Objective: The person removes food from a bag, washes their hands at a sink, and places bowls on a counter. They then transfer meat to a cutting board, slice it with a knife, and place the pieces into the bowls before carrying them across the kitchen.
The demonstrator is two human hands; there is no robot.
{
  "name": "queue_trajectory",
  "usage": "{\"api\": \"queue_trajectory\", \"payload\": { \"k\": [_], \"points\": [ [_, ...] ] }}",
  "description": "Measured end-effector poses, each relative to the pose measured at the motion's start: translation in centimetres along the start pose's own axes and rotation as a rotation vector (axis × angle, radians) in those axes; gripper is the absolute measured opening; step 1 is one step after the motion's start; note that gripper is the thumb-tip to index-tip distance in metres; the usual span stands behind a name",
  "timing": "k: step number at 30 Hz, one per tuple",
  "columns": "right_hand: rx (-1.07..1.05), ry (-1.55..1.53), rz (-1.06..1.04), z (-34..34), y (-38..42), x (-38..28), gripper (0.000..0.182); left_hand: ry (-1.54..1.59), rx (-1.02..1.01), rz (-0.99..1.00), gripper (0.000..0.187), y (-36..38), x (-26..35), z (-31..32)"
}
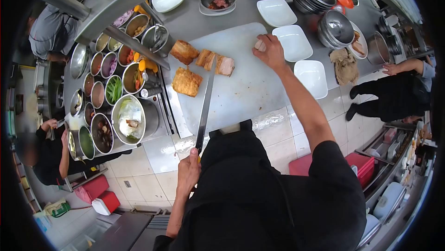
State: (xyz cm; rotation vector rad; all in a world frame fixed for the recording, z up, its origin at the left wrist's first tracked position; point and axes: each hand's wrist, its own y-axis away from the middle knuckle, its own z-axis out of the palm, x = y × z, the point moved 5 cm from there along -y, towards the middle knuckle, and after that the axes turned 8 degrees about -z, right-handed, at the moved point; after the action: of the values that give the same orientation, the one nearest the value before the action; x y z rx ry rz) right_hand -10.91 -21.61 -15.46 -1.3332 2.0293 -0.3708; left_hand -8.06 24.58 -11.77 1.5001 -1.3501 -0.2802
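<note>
My left hand (pixel 188 173) is closed around the handle of a long knife (pixel 206 107). The blade reaches up over the white cutting board (pixel 241 98), its tip at a partly sliced piece of crispy pork belly (pixel 225 66). Two more browned pork pieces (pixel 187 82) lie left of the blade, one above the other. At the board's upper right, my right hand (pixel 271 51) pinches a pale slice of pork (pixel 260 45), beside a square white dish (pixel 293 42). The fingers partly cover that slice.
Steel containers of vegetables (pixel 113 89) crowd the left side, by a metal shelf post (pixel 139 47). White dishes (pixel 310 79) line the board's right edge. Stacked steel bowls (pixel 336 28) and a brown cloth (pixel 344 67) lie farther right. Other people stand left and right.
</note>
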Motion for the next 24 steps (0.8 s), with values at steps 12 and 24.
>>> {"api": "queue_trajectory", "payload": {
  "k": [12,24],
  "points": [
    [-0.353,0.233,-0.006,-2.1,11.1,-10.2,0.071,0.106,0.064,-0.005,0.075,2.4,-0.5,-0.4],
    [-0.059,-0.185,-0.042,3.5,2.3,-14.7,0.057,0.174,0.086,0.025,0.067,2.8,0.8,-2.1]
  ]
}}
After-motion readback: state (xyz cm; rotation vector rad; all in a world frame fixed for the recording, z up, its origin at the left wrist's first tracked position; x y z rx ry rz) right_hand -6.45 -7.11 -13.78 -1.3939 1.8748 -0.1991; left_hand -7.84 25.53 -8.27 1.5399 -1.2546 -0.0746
